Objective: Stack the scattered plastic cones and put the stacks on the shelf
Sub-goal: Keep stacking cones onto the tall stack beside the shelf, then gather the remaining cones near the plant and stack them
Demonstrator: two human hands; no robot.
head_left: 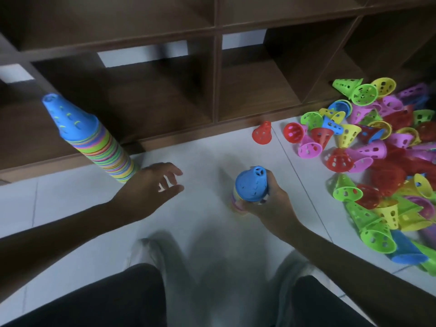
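At far left a tall stack (94,138) of cones stands on the floor (200,232) against the shelf (141,90), not yet put in. Beside it the left hand (151,185) hovers, fingers spread, holding nothing. The right hand (266,204) grips a short stack (247,187) topped by a blue cone. A lone red cone (262,133) and a large loose pile (377,161) remain, so most work seems left.

We see our left hand (151,182) reaching forward above the floor, palm down, fingers spread and relaxed, holding nothing. Our right hand (266,204) curls its fingers around the side of a short stack of plastic cones topped by a blue one (251,185) (forearm stretched out behind it).
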